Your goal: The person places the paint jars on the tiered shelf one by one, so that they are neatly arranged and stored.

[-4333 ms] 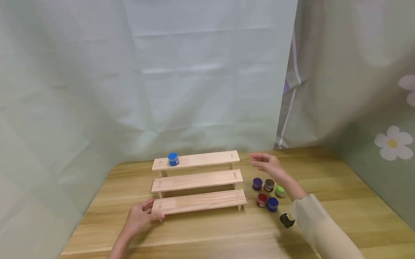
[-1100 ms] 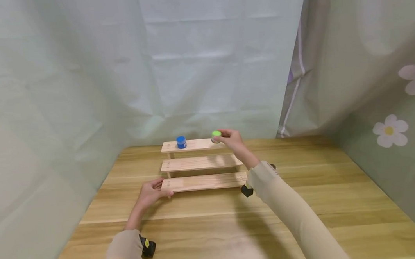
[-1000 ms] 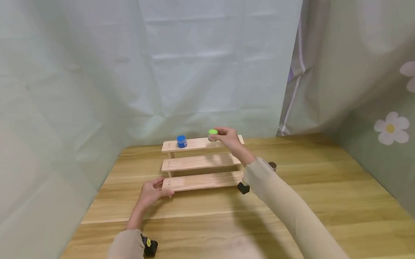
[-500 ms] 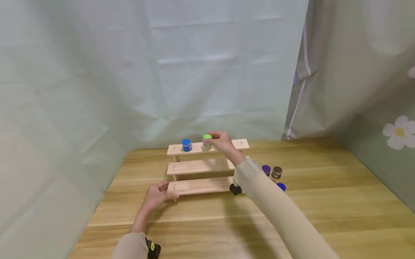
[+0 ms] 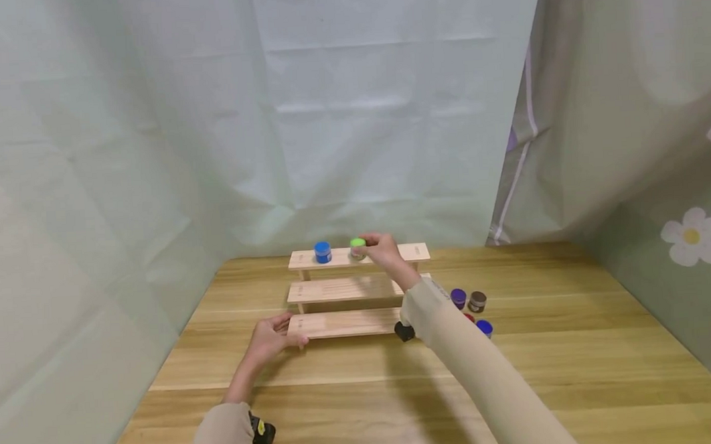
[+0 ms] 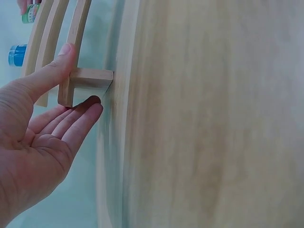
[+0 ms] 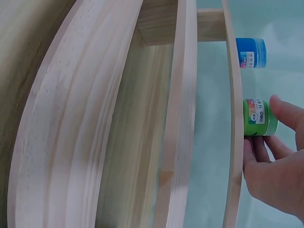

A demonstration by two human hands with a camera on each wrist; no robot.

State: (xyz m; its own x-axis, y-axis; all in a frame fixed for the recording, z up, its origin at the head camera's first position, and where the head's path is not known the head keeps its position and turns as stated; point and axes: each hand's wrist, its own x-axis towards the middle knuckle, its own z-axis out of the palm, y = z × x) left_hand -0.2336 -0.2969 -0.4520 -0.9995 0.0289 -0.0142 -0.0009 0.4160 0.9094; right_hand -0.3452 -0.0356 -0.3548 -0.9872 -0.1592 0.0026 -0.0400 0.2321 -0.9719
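Observation:
A wooden three-step display rack (image 5: pixel 337 325) stands on the table. My left hand (image 5: pixel 269 340) grips the left end of its lowest step; in the left wrist view the thumb (image 6: pixel 61 59) lies against the board and the fingers reach round its end. On the top step, my right hand (image 5: pixel 384 251) pinches a green-lidded paint jar (image 5: pixel 357 247) between thumb and fingers. The right wrist view shows the green jar (image 7: pixel 256 116) upright with its base on the board. A blue paint jar (image 5: pixel 323 252) stands to its left, apart from it.
Right of the rack, on the wooden table (image 5: pixel 317 412), stand a purple jar (image 5: pixel 459 298), a dark brown jar (image 5: pixel 477 301), a blue jar (image 5: pixel 484 328) and a red jar (image 5: pixel 470 317) mostly hidden by my right sleeve. A pale curtain (image 5: pixel 376 147) hangs behind.
My right hand, holding nothing at first, has taken the green jar from the table group, carried it left over the top step and lowered it onto the board. The left hand keeps its place.

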